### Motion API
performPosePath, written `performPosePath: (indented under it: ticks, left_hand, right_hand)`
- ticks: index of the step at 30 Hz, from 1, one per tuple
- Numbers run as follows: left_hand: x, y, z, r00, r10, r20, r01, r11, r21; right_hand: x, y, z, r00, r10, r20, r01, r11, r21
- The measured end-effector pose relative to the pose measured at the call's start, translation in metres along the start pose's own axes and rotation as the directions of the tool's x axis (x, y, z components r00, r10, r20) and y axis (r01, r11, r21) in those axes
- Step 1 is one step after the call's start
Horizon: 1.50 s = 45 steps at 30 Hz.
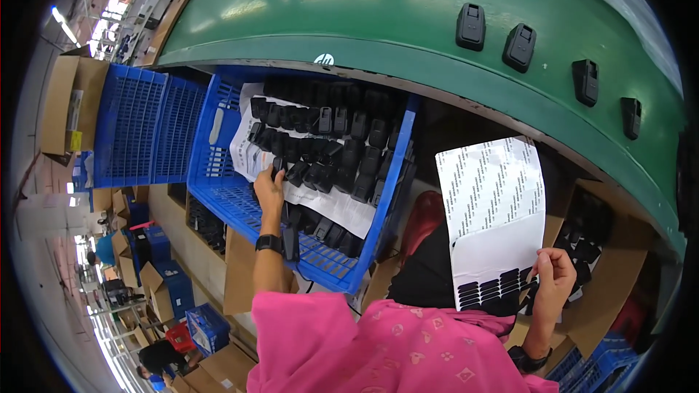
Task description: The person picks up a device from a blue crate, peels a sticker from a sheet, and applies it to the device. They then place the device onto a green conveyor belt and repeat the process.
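My left hand [269, 188] is closed on a small black plastic device [279, 165] shaped like a power adapter, at the near left of a blue crate [302, 266]. Rows of similar black devices [349, 153] lie on printed paper sheets inside that crate. Beside my left wrist, another black device [290, 236] with a cord hangs over the crate's near rim. A white sticker sheet [495, 233] with rows of black labels rests over my lap. At its right edge, my right hand [557, 273] pinches near the black labels; whether one label is lifted cannot be made out.
A green workbench [393, 7] runs across the far side, with several black devices [520, 47] spaced along its right part. Blue crates [138, 124] stand at left. Cardboard boxes [604, 276] flank me. Someone in dark clothing [162, 358] is at lower left.
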<state>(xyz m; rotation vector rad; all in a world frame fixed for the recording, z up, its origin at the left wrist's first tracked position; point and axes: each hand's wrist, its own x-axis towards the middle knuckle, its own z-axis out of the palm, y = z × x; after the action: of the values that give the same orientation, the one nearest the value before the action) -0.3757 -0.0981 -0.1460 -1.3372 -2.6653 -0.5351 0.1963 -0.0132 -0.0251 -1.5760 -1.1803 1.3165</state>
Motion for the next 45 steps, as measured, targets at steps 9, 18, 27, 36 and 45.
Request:
performPosePath:
  ticks: [9,18,27,36,45]
  left_hand:
    - [-0.006,-0.013,-0.001,0.989,-0.079,0.125,0.093,0.99,-0.104]
    - [0.044,0.136,-0.044,0.989,0.073,-0.127,-0.099,0.971,-0.216]
    - [0.125,0.428,-0.008,0.721,0.693,0.004,-0.688,0.717,-0.11]
    - [0.08,0.402,-0.066,0.847,0.492,0.204,0.027,0.342,-0.939]
    - [-0.093,0.385,-0.103,0.358,0.698,0.62,0.661,0.28,-0.696]
  right_hand:
    - [-0.009,0.012,-0.004,0.999,0.04,-0.033,-0.04,0.999,0.016]
    - [-0.03,0.022,-0.008,0.99,0.083,-0.113,-0.081,0.996,0.022]
    - [-0.046,0.012,-0.01,0.918,-0.381,-0.105,0.283,0.818,-0.5]
    - [-0.047,0.023,-0.005,0.893,-0.448,0.042,0.348,0.629,-0.696]
    - [-0.044,0.031,0.001,0.91,-0.412,0.047,0.368,0.752,-0.547]
